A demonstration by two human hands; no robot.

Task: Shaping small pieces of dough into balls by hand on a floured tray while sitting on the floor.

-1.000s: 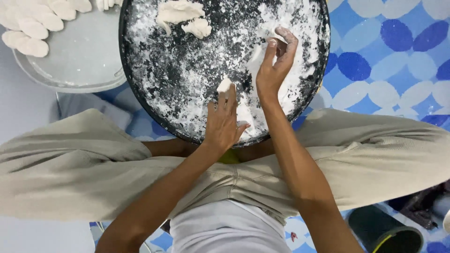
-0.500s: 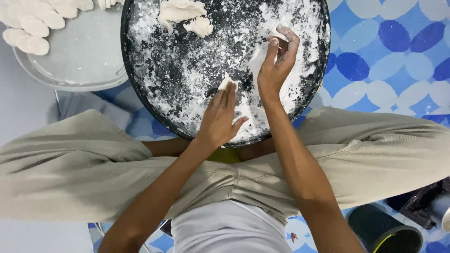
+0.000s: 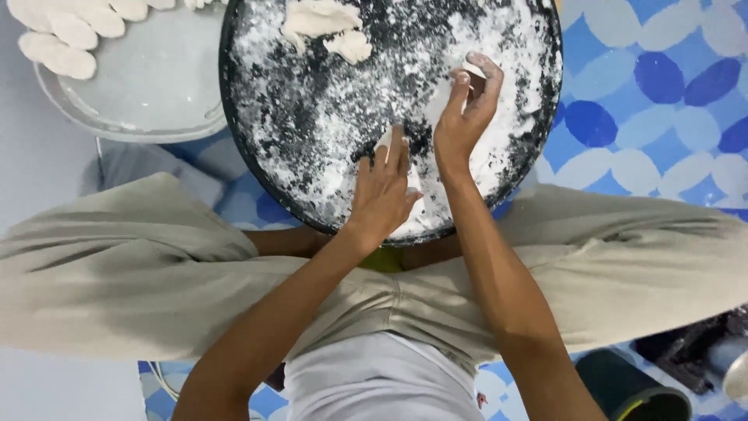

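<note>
Pressing left hand (image 3: pixel 382 191) and right hand (image 3: pixel 465 109), seemingly on dough strip (image 3: pixel 436 105), floured tray (image 3: pixel 312 132).

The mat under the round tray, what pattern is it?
Blue mat with light and dark blue ovals, head view.

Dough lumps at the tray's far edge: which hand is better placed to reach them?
Probably the left hand: the dough lumps lie up-left on the round tray. The right hand pinches a dough strip.

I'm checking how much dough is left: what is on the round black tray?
The black tray holds scattered white flour, two dough lumps at its far edge and both hands; the right hand pinches pale dough. Whatever lies under the left hand is covered.
</note>
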